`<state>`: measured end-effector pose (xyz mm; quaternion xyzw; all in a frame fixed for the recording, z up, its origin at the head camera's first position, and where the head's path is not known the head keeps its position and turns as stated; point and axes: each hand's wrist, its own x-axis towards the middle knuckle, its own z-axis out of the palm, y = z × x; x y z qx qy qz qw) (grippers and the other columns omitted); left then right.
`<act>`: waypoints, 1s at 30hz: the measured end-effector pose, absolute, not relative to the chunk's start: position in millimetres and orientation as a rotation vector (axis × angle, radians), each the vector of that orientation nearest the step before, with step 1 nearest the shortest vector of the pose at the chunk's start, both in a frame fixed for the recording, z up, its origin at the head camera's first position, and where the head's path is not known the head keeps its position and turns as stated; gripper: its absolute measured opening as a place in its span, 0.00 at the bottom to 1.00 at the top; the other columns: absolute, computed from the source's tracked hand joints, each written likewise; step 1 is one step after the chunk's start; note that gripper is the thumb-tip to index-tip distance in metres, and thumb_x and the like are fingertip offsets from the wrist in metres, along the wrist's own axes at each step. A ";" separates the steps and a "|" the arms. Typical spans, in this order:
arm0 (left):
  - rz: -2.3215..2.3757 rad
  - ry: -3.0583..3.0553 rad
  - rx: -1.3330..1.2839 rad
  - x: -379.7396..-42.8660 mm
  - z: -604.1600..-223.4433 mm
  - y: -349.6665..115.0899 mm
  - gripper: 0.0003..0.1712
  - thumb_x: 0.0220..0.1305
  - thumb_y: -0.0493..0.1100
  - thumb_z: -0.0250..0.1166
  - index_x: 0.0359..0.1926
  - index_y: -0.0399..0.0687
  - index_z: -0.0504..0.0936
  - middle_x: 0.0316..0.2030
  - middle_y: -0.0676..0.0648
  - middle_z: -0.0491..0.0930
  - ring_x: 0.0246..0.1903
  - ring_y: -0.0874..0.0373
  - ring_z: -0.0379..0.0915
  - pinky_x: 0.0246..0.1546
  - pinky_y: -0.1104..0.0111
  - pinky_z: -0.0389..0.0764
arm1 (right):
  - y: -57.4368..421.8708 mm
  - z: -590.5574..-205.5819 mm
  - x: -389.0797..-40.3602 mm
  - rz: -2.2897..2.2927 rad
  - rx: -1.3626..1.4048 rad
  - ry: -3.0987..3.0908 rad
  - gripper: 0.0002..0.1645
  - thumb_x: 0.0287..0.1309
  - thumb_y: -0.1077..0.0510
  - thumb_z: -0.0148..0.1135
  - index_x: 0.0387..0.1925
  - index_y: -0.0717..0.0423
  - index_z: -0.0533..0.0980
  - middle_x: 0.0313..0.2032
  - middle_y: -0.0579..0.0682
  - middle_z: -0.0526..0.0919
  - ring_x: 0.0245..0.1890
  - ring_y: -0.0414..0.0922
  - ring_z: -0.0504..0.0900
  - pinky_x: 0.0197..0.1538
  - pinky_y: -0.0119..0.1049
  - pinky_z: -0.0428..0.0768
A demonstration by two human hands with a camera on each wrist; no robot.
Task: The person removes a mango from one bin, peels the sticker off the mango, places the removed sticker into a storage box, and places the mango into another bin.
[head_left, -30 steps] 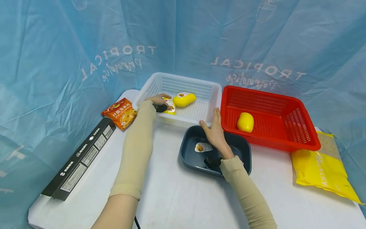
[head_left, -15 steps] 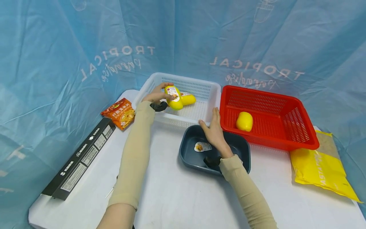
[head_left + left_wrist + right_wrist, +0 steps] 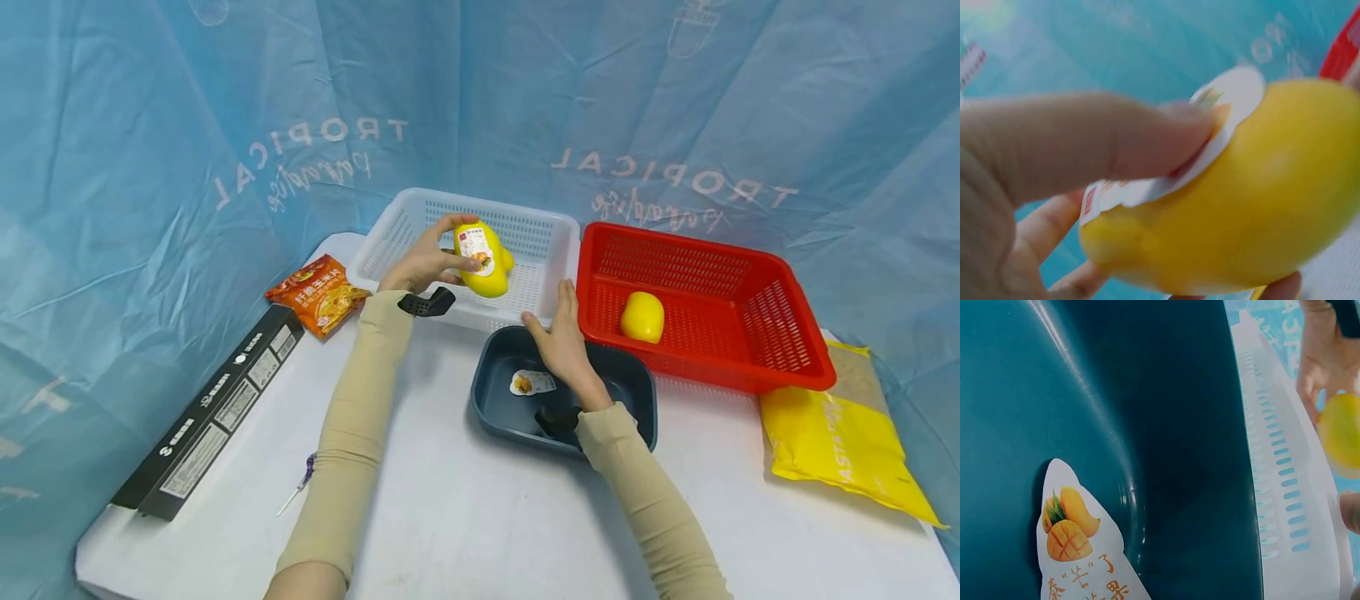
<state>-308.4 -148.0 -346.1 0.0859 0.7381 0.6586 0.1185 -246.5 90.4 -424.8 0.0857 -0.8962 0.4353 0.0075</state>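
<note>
My left hand [image 3: 422,262] grips a yellow mango [image 3: 491,279] above the white basket [image 3: 487,204]. In the left wrist view the thumb presses on the paper label [image 3: 1235,100] stuck to this mango [image 3: 1285,187]. Behind it, a second mango [image 3: 509,260] in the basket is mostly hidden. My right hand [image 3: 564,350] reaches over the dark blue tray [image 3: 491,408], fingers straight, at the near right corner of the white basket. A mango-print label [image 3: 532,383] lies in the tray, seen larger in the right wrist view.
A red basket [image 3: 780,333] with one mango [image 3: 642,317] stands at the right, beside a yellow pasta bag [image 3: 840,450]. At the left are an orange snack packet [image 3: 318,296], a long black box [image 3: 213,408] and a small purple-handled tool [image 3: 306,472].
My left hand has lifted the labelled mango from the white basket and carried it right, in front of the other mango. The right hand has stayed put. The purple-handled tool has come into view.
</note>
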 end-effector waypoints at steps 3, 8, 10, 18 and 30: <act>1.988 2.118 0.319 -291.3 -343.6 -140.3 0.42 0.56 0.31 0.68 0.68 0.57 0.62 0.65 0.41 0.62 0.55 0.42 0.73 0.42 0.57 0.85 | 91.5 -424.4 -246.3 1.357 0.266 -2.805 0.53 0.66 0.43 0.53 0.76 0.57 0.35 0.77 0.54 0.32 0.76 0.57 0.42 0.74 0.57 0.53; 2.085 2.018 0.438 -259.5 -344.5 -127.7 0.42 0.54 0.29 0.67 0.68 0.55 0.62 0.66 0.41 0.61 0.56 0.43 0.71 0.42 0.59 0.85 | 92.9 -422.1 -245.9 1.384 0.265 -2.794 0.53 0.66 0.44 0.53 0.76 0.57 0.34 0.77 0.53 0.32 0.76 0.57 0.42 0.73 0.57 0.53; 2.097 2.010 0.477 -245.2 -345.8 -122.3 0.42 0.54 0.29 0.67 0.68 0.54 0.62 0.68 0.45 0.57 0.56 0.43 0.69 0.40 0.61 0.85 | 93.2 -421.8 -245.3 1.392 0.271 -2.788 0.54 0.65 0.45 0.54 0.76 0.57 0.34 0.77 0.53 0.32 0.76 0.57 0.42 0.74 0.57 0.53; 1.966 2.135 0.623 -189.8 -364.4 -96.2 0.46 0.51 0.31 0.69 0.70 0.51 0.61 0.69 0.46 0.52 0.55 0.43 0.63 0.49 0.64 0.76 | 103.9 -420.2 -238.9 1.412 0.465 -2.733 0.59 0.57 0.54 0.63 0.76 0.60 0.35 0.77 0.56 0.32 0.76 0.57 0.37 0.74 0.59 0.49; 1.889 2.019 0.678 -114.0 -397.7 -66.0 0.43 0.49 0.33 0.73 0.65 0.51 0.64 0.63 0.42 0.49 0.53 0.48 0.65 0.39 0.64 0.86 | 122.6 -403.9 -215.1 1.489 0.504 -2.872 0.46 0.71 0.43 0.48 0.77 0.55 0.39 0.77 0.56 0.40 0.72 0.60 0.58 0.70 0.56 0.63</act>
